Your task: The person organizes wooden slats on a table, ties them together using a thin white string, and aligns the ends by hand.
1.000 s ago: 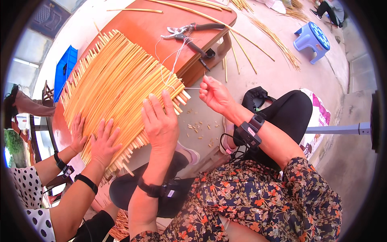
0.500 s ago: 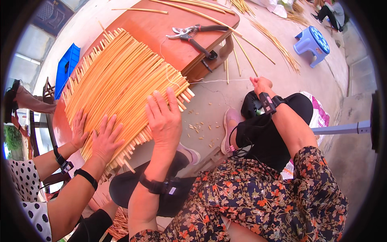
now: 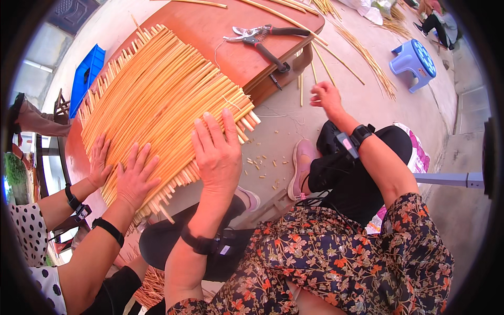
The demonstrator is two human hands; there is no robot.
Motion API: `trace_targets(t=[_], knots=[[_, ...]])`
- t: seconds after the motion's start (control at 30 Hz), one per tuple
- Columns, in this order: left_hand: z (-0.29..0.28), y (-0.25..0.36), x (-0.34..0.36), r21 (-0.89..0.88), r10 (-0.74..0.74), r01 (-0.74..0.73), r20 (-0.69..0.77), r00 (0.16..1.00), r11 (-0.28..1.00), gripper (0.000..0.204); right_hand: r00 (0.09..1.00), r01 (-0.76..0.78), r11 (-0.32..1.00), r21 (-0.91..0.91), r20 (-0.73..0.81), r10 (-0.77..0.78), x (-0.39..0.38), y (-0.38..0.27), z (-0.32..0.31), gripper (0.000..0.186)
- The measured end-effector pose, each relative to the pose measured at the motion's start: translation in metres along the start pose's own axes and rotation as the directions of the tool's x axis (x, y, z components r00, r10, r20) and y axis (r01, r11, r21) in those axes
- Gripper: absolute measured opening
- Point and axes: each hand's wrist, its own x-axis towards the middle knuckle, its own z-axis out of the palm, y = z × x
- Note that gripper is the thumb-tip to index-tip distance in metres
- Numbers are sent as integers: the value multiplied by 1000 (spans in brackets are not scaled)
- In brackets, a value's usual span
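A mat of straw-coloured reed stalks [image 3: 163,100], laid side by side, slopes over the table edge. My left hand [image 3: 218,155] rests on its near right edge with fingers stretched out; the thumb is hidden. A thin white thread [image 3: 233,103] crosses the stalks near their right corner, and a slack length shows over the floor beyond. My right hand [image 3: 328,100] is in the air right of the mat, fingers loosely bent and slightly apart, with nothing visible in them. Another person's two hands, one of them a hand [image 3: 137,176] with spread fingers, press on the mat's near left part.
Pruning shears [image 3: 262,39] with dark handles lie spread on the reddish table [image 3: 210,26]. Loose reeds [image 3: 367,60] lie on the floor, with small cut pieces [image 3: 260,163] near my shoe. A blue stool [image 3: 412,63] stands at right; a blue crate [image 3: 86,79] at far left.
The thread, taut between the mat and my right hand before, now hangs slack. My right hand has shifted slightly up and left, its fingers loosened. My left hand stays on the mat.
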Motion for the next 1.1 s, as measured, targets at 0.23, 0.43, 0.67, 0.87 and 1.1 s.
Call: trace_targets(t=[0.23,0.43,0.67,0.87,1.1], knots=[[4,3,4,-50,-40,40,-12,999,998,46,771,550,833,-56,419,-481,-102,-109,90,7],[3,-3,1,-61,-52,53,9,999,997,46,471,871,433,-234,651,-595,-96,-136,127,6],[5,-4,-1,-65,-63,64,12,998,996,45,539,838,385,-386,691,-481,-100,-145,136,8],[8,-5,-7,-86,-54,57,29,998,995,46,554,817,450,-361,707,-440,-97,-148,140,9],[7,-5,-6,-89,-60,62,25,998,994,45,547,811,527,-255,650,-527,-94,-131,143,6]])
